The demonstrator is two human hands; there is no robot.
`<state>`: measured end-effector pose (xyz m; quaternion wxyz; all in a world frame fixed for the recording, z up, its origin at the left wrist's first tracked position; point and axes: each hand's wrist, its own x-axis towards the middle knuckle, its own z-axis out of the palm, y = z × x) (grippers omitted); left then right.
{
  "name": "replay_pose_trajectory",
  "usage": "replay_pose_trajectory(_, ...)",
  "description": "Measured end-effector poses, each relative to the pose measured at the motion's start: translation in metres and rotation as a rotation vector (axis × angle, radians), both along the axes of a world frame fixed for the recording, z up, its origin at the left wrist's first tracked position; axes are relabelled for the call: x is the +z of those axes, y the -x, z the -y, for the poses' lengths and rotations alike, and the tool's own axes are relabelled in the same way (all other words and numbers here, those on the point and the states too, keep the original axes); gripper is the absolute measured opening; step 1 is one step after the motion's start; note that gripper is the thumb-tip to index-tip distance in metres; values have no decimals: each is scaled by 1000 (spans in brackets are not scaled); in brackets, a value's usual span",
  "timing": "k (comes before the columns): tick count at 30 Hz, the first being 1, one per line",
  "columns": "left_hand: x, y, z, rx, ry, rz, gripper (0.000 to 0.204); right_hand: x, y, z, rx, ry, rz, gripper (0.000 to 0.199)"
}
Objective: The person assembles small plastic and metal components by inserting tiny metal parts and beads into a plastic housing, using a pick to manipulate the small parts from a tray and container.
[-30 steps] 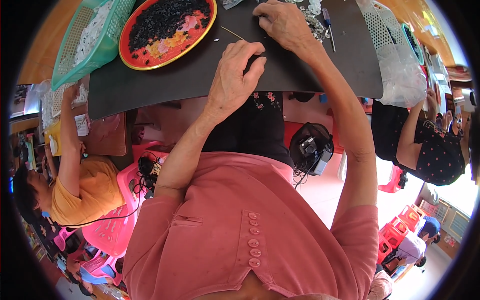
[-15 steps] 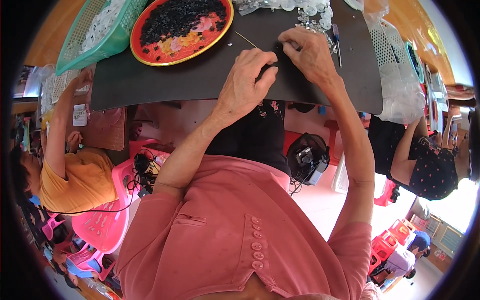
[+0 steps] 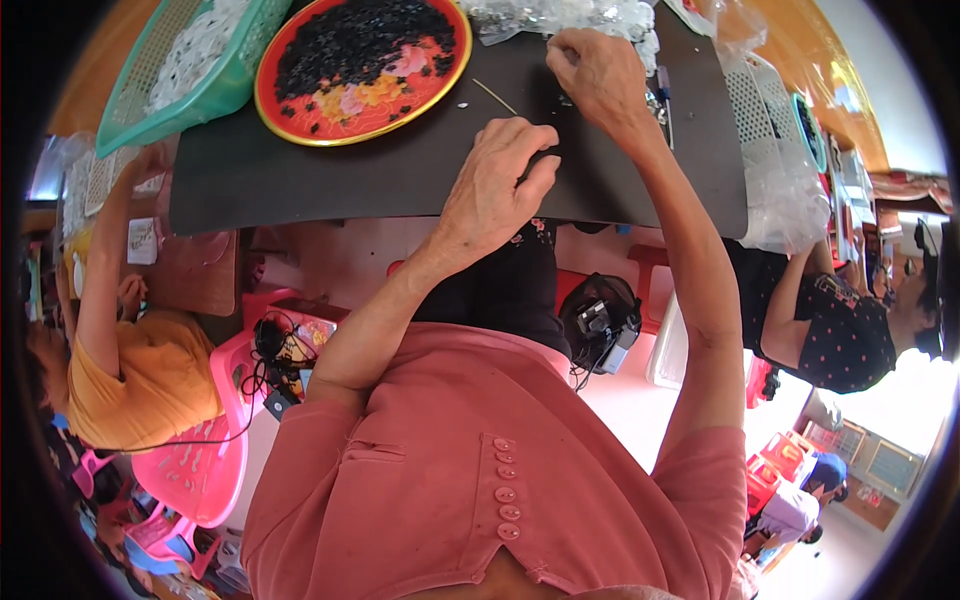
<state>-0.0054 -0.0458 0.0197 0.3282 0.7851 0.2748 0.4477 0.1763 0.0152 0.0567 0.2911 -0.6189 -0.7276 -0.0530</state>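
My left hand (image 3: 498, 182) hovers over the near part of the dark table mat (image 3: 330, 190), its fingers curled and thumb near the index finger; whatever lies between them is hidden. A thin yellowish stick (image 3: 494, 97) lies just beyond its knuckles. Farther forward, my right hand (image 3: 600, 80) is closed in a pinch, and I cannot make out what it holds. Beside it are small clear pieces (image 3: 652, 102) and a slim screwdriver-like tool (image 3: 665, 95) with a blue handle. A round red flowered tray (image 3: 310, 126) with many small black pieces sits to the left.
A green basket (image 3: 130, 125) of clear-white pieces stands at far left. Clear plastic bags (image 3: 785, 205) hang over the right edge by a white perforated basket (image 3: 748, 105). Co-workers sit left, in an orange shirt (image 3: 150, 375), and right, in dotted black (image 3: 850, 335).
My right hand has moved forward and slightly left, over the clear pieces at the back. My left hand stays almost in place, still curled. The whole view has shifted slightly.
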Motion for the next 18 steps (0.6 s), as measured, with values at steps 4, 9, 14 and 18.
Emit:
replay_pose_trajectory(4, 1, 2, -1, -9, 3, -9, 20, 6, -23, -14, -235, 79, 334, 23)
replay_pose_trajectory(9, 1, 0, -1, -11, -4, 1, 20, -2, -39, -20, -258, 51, 323, 25)
replay_pose_trajectory(14, 3, -2, 1, -9, 1, -13, 20, -11, -39, -27, -264, -42, 297, 31)
replay_pose_trajectory(18, 1, 1, 0, -6, 5, -23, 20, 11, -16, -24, -230, -35, 263, 25)
